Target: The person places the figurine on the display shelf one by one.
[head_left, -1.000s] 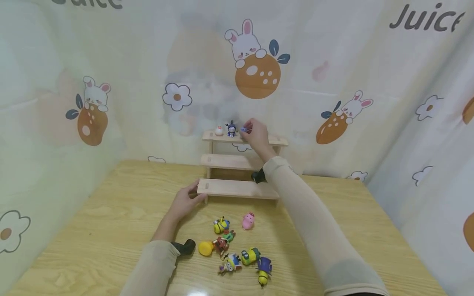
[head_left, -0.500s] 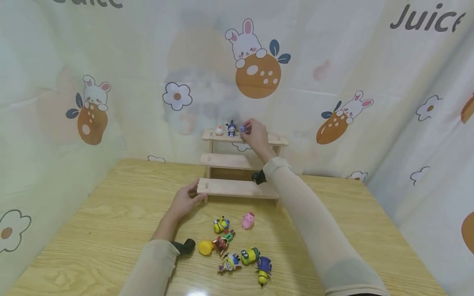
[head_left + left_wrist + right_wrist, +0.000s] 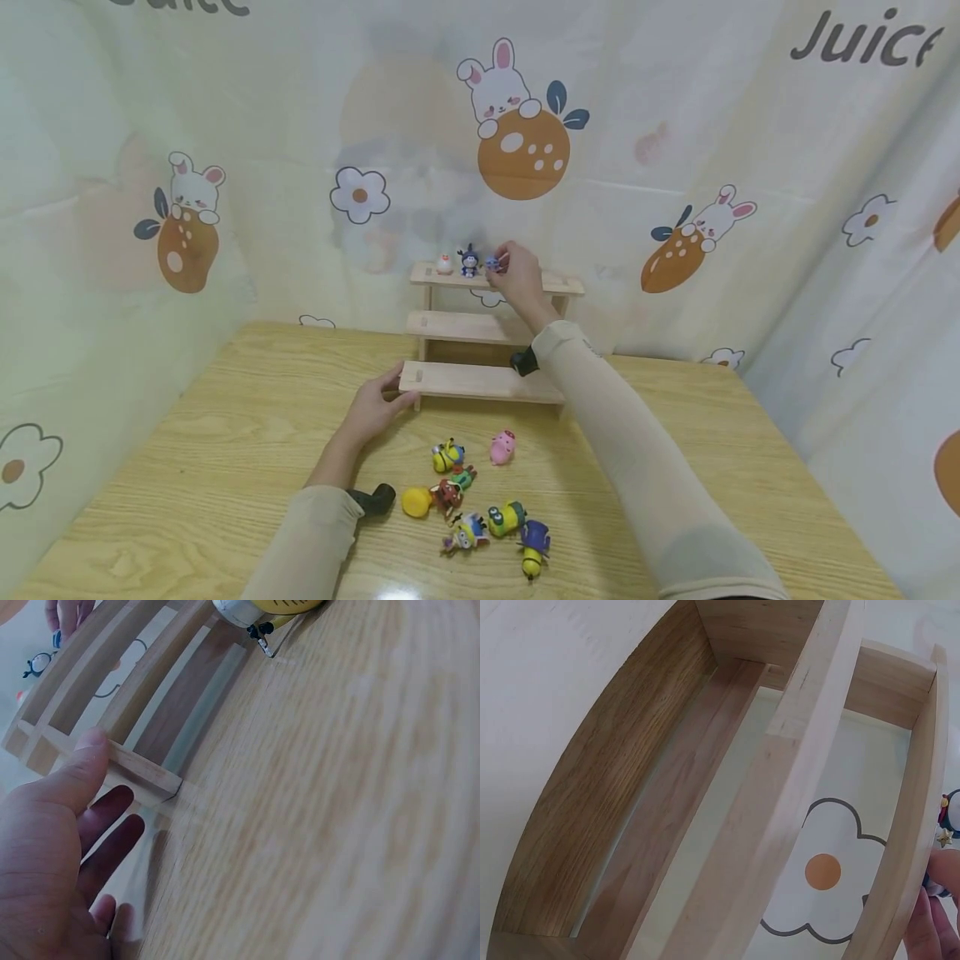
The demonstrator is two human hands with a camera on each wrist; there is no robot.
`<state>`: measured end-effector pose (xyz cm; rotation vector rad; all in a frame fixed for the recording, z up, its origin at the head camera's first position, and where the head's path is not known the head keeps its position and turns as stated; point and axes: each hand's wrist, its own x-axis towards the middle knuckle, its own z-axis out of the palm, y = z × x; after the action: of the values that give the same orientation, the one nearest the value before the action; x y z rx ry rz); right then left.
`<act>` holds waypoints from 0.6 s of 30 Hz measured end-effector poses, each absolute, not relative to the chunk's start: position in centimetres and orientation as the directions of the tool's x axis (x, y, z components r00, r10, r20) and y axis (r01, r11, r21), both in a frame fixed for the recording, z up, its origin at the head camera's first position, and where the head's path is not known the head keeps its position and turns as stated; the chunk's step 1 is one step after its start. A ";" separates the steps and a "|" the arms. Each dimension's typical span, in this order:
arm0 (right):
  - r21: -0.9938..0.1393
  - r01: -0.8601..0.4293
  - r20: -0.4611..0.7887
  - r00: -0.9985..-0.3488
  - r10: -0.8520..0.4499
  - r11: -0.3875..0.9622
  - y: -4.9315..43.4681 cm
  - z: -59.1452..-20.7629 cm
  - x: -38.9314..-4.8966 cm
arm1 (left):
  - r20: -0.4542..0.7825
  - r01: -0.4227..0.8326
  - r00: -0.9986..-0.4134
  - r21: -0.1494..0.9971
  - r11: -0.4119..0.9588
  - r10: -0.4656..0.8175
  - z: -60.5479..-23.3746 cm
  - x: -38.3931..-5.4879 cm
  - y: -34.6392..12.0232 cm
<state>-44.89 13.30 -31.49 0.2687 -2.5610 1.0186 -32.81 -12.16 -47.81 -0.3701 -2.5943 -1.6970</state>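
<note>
In the head view my right hand [image 3: 519, 275] pinches a small blue figurine [image 3: 492, 263] at the top step of a wooden three-step display stand [image 3: 480, 380]. The fingers hide much of the figurine. Just left of it stand a dark-blue figurine with a pointed hat [image 3: 469, 262] and a small white chick-like figurine [image 3: 444, 265]. My left hand [image 3: 375, 408] holds the left end of the lowest step. In the left wrist view its thumb [image 3: 91, 746] lies on the stand's edge, the other fingers loosely bent below.
Several toys lie on the wooden table [image 3: 225, 433] before the stand, among them a pink pig [image 3: 503, 448], a green-and-yellow minion [image 3: 507, 518] and a purple-and-yellow minion [image 3: 534, 547]. A printed curtain [image 3: 285, 250] hangs close behind the stand.
My right fingers and the blue figurine shift only slightly at the top step, and more of the figurine's blue shows. The left hand and the toys on the table stay put.
</note>
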 end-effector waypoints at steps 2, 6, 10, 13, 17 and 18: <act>-0.619 -0.303 0.401 -0.915 -0.039 0.725 13.3 -31.5 -44.9 | 0.148 0.212 -0.971 0.899 0.384 0.189 -47.8 -32.8 -12.2; -0.621 -0.301 0.399 -0.916 -0.038 0.724 13.3 -31.6 -45.1 | 0.158 0.224 -0.968 0.894 0.389 0.194 -47.8 -32.7 -12.2; -0.616 -0.299 0.407 -0.913 -0.031 0.729 13.2 -31.7 -45.1 | 0.159 0.224 -0.968 0.895 0.385 0.195 -47.9 -32.7 -12.2; -0.609 -0.290 0.402 -0.915 -0.027 0.738 13.2 -31.6 -45.0 | 0.155 0.219 -0.969 0.896 0.385 0.191 -47.9 -32.7 -12.3; -0.611 -0.280 0.400 -0.916 -0.016 0.741 13.6 -31.1 -44.5 | 0.149 0.218 -0.969 0.895 0.390 0.199 -47.8 -33.0 -12.3; -0.616 -0.282 0.407 -0.913 -0.010 0.735 13.7 -30.8 -44.3 | 0.149 0.219 -0.968 0.895 0.389 0.200 -47.7 -33.1 -12.2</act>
<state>-44.33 13.71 -30.84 0.2251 -2.5590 0.9964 -33.06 -12.21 -47.75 -0.3926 -2.6041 -1.6815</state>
